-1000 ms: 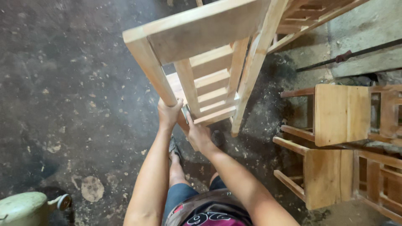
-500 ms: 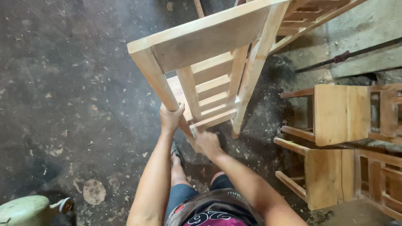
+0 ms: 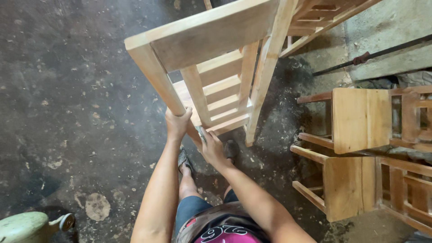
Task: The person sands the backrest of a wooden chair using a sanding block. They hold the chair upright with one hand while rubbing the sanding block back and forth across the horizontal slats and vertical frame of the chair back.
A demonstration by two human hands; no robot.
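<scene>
A bare wooden chair stands tilted in front of me on the dark dusty floor, its back rail near the camera. My left hand grips the chair's near left post low down. My right hand presses a small grey piece, apparently sandpaper, against the wood just beside that post, near the seat slats. My legs and shoes show below the chair.
Two more unfinished wooden chairs stand close at the right, with another frame behind at the top. A pale green container sits at the bottom left. A metal rod lies on concrete at the upper right.
The chair has shifted slightly right and nearer the camera. My right hand has slid down and right along the wood; my left hand keeps its hold on the post.
</scene>
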